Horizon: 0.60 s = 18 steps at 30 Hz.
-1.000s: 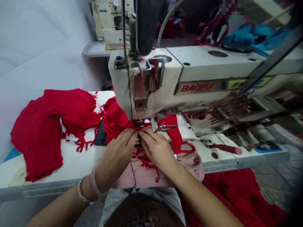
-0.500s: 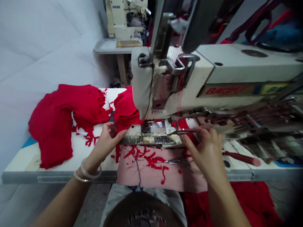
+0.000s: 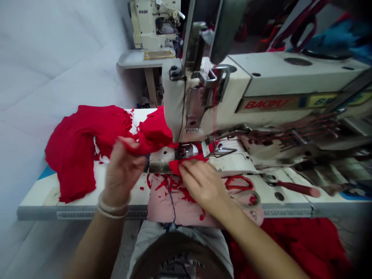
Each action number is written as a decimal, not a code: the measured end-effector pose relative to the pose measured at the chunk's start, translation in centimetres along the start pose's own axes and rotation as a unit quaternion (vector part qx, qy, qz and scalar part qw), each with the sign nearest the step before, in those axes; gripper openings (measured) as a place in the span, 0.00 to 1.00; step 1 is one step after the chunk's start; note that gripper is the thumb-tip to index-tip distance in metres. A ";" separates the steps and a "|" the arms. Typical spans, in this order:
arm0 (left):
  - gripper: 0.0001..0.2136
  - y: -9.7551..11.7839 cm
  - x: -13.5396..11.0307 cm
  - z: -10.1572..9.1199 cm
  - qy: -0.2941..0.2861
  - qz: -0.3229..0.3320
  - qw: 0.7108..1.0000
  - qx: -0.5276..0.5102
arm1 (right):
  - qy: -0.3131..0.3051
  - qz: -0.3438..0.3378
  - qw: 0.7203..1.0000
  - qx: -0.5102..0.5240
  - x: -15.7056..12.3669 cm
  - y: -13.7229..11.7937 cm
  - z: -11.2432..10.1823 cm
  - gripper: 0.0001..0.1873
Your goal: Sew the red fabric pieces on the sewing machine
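Red knit fabric (image 3: 154,130) lies at the left of the sewing machine (image 3: 177,100) and runs toward its needle area. My left hand (image 3: 123,170) is raised beside it, somewhat blurred, with a red fabric edge pinched between thumb and fingers. In front of the presser foot, my right hand (image 3: 205,186) closes its fingertips on a red fabric strip (image 3: 174,167). Under that hand, red scraps (image 3: 162,182) cover a pink cloth (image 3: 162,211) at the table's front. Scissors with red handles (image 3: 240,183) lie right of the hand, their blades hidden.
A larger red fabric pile (image 3: 75,147) covers the table's left end. At the right lies a red-handled tool (image 3: 299,188). More red fabric (image 3: 302,244) hangs below the table edge. Another sewing machine (image 3: 151,27) stands behind, near white sheeting (image 3: 58,50).
My right hand has moved left from beside the presser foot to the strip in front of it. My left hand has shifted slightly left and lifted a fabric edge.
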<state>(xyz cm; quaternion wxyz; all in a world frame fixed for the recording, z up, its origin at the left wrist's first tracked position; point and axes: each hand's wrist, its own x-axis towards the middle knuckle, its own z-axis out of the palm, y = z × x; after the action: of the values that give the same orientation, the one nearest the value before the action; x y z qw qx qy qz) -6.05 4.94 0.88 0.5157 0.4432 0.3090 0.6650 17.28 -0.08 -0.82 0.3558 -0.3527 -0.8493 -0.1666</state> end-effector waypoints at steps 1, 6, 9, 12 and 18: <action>0.04 -0.7 -0.1 1.1 -0.080 0.026 0.992 0.090 | -0.034 -0.031 0.999 -0.014 0.1 0.0 0.8 0.09; 0.10 -2.7 -1.5 3.0 -0.308 0.227 0.736 0.559 | -0.084 0.009 0.991 -0.099 -1.6 1.4 0.6 0.11; 0.14 -2.4 -2.4 2.9 -0.312 0.290 0.601 0.676 | -0.074 0.026 0.992 -0.101 -2.1 1.5 0.2 0.10; 0.14 -1.9 -3.1 3.3 -0.315 0.288 0.558 0.711 | -0.060 0.045 0.992 -0.099 -1.8 0.9 1.0 0.13; 0.14 -2.3 -4.0 4.4 -0.282 0.280 0.569 0.720 | -0.020 0.131 0.990 -0.041 -0.9 -0.3 2.5 0.11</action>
<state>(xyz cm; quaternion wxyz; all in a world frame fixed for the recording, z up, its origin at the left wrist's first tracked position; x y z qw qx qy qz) -0.79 1.56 -0.34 -0.1248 0.8973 0.3855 0.1752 16.32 0.61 -3.18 0.3431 -0.4780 -0.7952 -0.1464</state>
